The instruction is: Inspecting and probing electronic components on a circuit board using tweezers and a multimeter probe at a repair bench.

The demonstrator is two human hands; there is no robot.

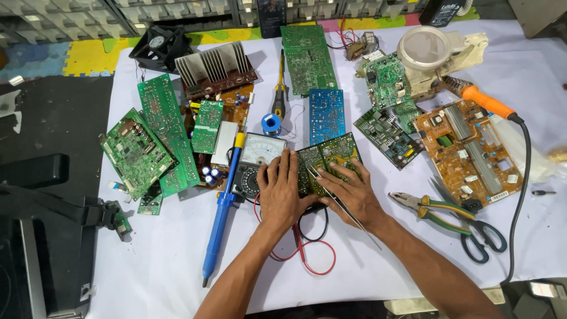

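While L hand (283, 195) steadies board (331, 155), R hand (353, 198) holds tweezers (339, 201).

Left hand (282, 192) flat, fingers spread; right hand (353, 195) pinching, palm down

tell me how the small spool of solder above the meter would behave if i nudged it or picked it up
The solder spool looks to lie flat on its flange, so a nudge would probably slide it, not roll it. Tipped on edge, its round rims would likely roll. It is small yet probably heavy for its size, being wound metal wire, and the loose wire end may trail and snag.
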